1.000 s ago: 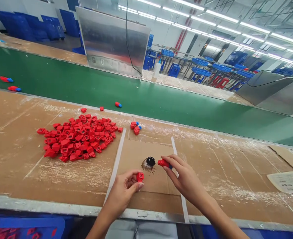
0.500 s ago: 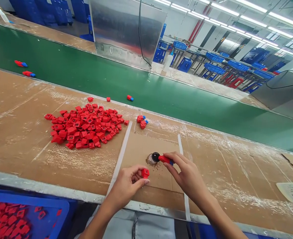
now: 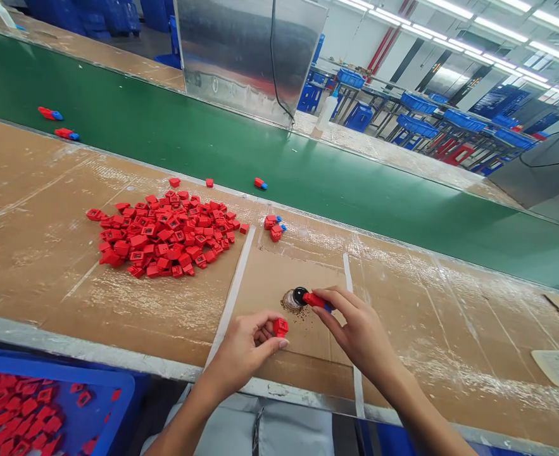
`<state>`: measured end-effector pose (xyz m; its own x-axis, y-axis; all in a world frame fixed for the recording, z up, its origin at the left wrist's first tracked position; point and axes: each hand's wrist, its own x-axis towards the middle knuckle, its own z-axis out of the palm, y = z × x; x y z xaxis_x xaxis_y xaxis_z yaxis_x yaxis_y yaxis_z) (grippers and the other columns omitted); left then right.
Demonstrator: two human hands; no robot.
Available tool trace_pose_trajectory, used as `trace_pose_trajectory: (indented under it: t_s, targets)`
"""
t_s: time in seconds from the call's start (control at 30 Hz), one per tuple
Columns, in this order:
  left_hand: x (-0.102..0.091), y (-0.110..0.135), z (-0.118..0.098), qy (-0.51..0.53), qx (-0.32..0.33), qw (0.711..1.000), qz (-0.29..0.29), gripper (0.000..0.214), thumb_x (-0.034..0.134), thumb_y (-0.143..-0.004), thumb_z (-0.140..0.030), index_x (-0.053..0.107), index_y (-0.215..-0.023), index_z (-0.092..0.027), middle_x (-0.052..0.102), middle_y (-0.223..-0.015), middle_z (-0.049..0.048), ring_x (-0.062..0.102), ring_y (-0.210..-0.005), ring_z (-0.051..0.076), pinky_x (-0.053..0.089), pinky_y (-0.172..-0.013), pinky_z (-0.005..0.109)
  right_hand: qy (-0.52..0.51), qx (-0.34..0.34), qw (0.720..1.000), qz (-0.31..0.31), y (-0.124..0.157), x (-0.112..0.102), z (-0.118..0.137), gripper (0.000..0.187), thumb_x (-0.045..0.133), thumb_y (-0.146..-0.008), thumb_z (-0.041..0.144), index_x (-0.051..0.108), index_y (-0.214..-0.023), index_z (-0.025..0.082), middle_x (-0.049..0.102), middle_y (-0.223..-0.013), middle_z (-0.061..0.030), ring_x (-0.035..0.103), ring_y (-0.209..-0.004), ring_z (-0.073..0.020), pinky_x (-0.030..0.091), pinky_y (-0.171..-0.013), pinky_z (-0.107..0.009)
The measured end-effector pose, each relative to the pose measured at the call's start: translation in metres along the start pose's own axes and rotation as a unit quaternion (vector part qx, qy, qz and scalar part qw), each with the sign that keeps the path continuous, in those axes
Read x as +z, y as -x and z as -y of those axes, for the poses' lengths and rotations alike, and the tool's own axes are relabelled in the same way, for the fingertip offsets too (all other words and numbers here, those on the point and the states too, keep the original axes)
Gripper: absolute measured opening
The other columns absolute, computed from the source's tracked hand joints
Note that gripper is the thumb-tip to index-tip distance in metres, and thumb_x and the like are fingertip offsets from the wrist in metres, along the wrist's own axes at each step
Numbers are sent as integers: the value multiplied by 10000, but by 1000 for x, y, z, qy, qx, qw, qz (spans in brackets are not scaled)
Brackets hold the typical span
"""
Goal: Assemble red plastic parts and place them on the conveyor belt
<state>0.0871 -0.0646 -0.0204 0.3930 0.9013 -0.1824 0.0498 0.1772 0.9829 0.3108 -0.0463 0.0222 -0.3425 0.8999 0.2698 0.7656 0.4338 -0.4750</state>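
Observation:
My left hand (image 3: pixel 244 348) pinches a square red plastic part (image 3: pixel 280 327) between thumb and fingers, low on the cardboard. My right hand (image 3: pixel 358 326) grips a red plastic piece with a blue end (image 3: pixel 314 301), and its red tip touches a small round pot with a glossy black top (image 3: pixel 299 296). The pot stands on a cardboard sheet (image 3: pixel 279 278) between my hands, with brown specks scattered around it. What the black top is made of, I cannot tell.
A heap of red parts (image 3: pixel 165 234) lies left of a white tape strip (image 3: pixel 232 297). A small cluster of red-and-blue parts (image 3: pixel 273 227) sits beyond my hands. Past that runs a green conveyor belt (image 3: pixel 260 164). A blue crate (image 3: pixel 127 386) of red parts is below the near edge.
My right hand has moved the red-and-blue piece left, from beside the black pot onto it. The left hand still holds its red part, and the whole view has shifted with my head.

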Motion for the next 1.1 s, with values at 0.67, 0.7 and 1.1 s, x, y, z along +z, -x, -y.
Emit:
trace_pose_trajectory:
  t_s: [0.67, 0.7, 1.1]
  targets:
    - [0, 1, -2, 4, -1, 1000, -7, 256, 684, -826, -267, 706, -1066, -181, 652, -799, 14, 582, -739, 160, 447, -685, 239, -3, 4, 999, -42, -4, -5, 2, 202, 513, -989, 316, 612, -1136, 219, 679, -1026, -83, 657, -885, -210, 528, -771, -337]
    - [0, 0, -2, 10, -2, 1000, -6, 254, 685, -826, -265, 704, -1065, -180, 648, -797, 12, 577, -739, 157, 444, -685, 238, -4, 6, 999, -46, -4, -5, 2, 197, 521, -986, 310, 612, -1136, 220, 679, -1025, -78, 656, -890, -207, 527, -776, -334]
    - [-3, 6, -1, 147, -49, 987, 45, 296, 734, -789, -278, 684, -1060, -169, 615, -831, 8, 567, -791, 146, 444, -743, 246, -160, 56, 986, -9, 6, -7, 23, 195, 587, -949, 339, 656, -1086, 217, 701, -996, -79, 665, -867, -205, 554, -743, -328]
